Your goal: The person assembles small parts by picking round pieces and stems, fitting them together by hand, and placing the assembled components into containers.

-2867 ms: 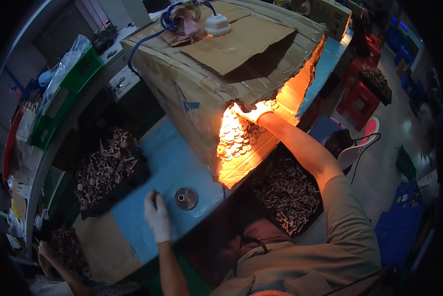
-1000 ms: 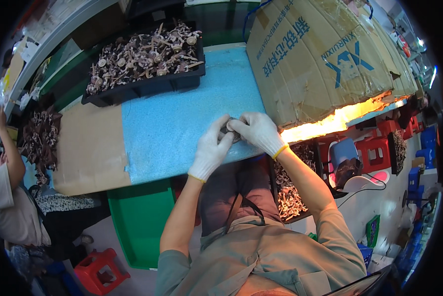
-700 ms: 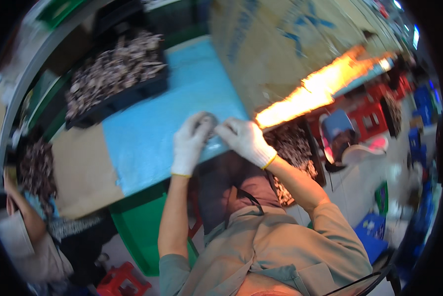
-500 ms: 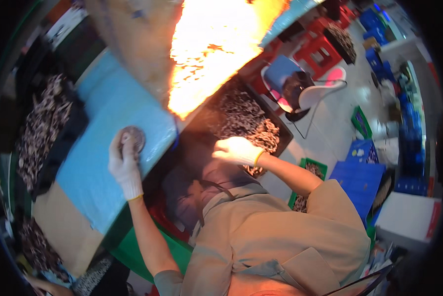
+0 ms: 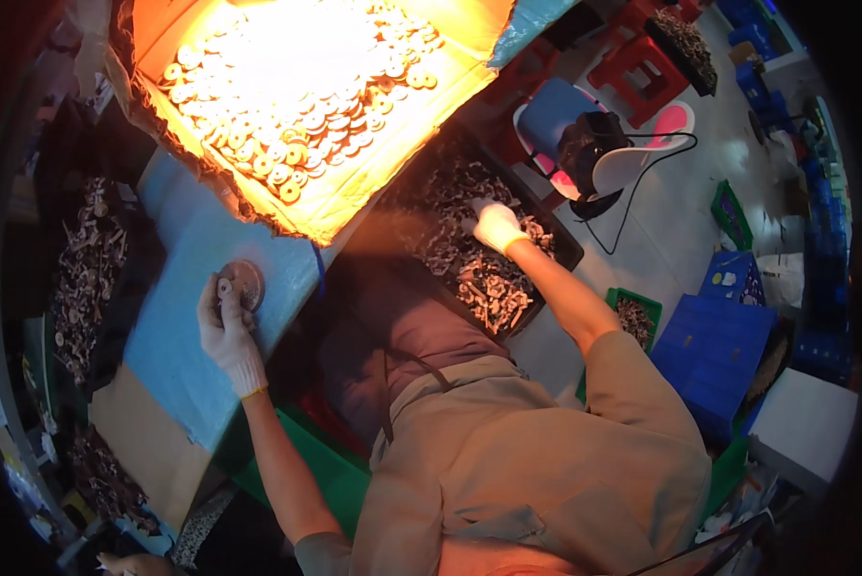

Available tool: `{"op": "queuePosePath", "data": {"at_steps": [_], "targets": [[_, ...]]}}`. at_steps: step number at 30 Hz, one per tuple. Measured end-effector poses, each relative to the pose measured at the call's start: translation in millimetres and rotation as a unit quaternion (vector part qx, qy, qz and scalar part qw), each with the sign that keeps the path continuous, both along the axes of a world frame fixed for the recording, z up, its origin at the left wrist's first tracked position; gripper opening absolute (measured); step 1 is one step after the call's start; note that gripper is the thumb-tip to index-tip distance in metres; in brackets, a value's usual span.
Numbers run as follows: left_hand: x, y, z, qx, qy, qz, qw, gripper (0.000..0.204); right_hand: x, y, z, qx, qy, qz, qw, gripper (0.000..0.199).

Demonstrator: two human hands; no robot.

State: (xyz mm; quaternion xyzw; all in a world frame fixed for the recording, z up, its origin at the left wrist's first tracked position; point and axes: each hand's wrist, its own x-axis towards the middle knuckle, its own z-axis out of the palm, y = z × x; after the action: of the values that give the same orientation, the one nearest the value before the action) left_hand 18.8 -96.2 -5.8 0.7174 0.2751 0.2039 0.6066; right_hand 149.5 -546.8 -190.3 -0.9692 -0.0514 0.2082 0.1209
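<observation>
My left hand (image 5: 227, 336), in a white knit glove, rests on the blue table cover (image 5: 176, 331). Its thumb and fingers close on a small round part with a centre hole (image 5: 224, 287). Right beside the fingertips lies a round grey-brown disc (image 5: 248, 282), flat on the cover. My right hand (image 5: 497, 227), gloved too, reaches into a black tray (image 5: 567, 252) to the right of the table. Its fingertips dip among small loose metal-looking parts (image 5: 488, 288), so what they hold, if anything, is hidden.
A brightly lit carton (image 5: 392, 182) of small round holed parts stands at the table's far end. Dark heaps of parts (image 5: 90, 274) lie left. A chair (image 5: 558, 120) with a cord, red stools (image 5: 642, 79), a green basket (image 5: 650, 305) and blue bins (image 5: 714, 350) stand right.
My right hand has moved from above my lap, away from me, into the black tray. The left hand stays by the disc. The view has shifted, and the carton's contents now show clearly.
</observation>
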Motion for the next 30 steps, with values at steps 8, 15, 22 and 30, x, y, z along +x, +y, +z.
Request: {"op": "queuePosePath", "data": {"at_steps": [8, 15, 22, 30], "targets": [[1.2, -0.1, 0.7, 0.02, 0.009, -0.004, 1.0, 0.044, -24.2, -35.2, 12.8, 0.176, -0.015, -0.152, 0.972, 0.051], [-7.5, 24.5, -9.0, 0.098, -0.025, -0.014, 0.995, 0.041, -58.2, -1.2, 76.7, 0.694, 0.182, -0.325, 0.616, 0.022], [0.4, 16.1, -13.9, 0.165, -0.02, -0.05, 0.985, 0.04, -94.9, 181.5, 221.7, 0.601, 0.196, -0.036, 0.774, 0.075], [-8.3, 22.9, -11.2, 0.077, -0.007, -0.059, 0.995, 0.042, -24.8, 344.4, 261.5, 0.285, -0.125, 0.219, 0.925, 0.054]]}}
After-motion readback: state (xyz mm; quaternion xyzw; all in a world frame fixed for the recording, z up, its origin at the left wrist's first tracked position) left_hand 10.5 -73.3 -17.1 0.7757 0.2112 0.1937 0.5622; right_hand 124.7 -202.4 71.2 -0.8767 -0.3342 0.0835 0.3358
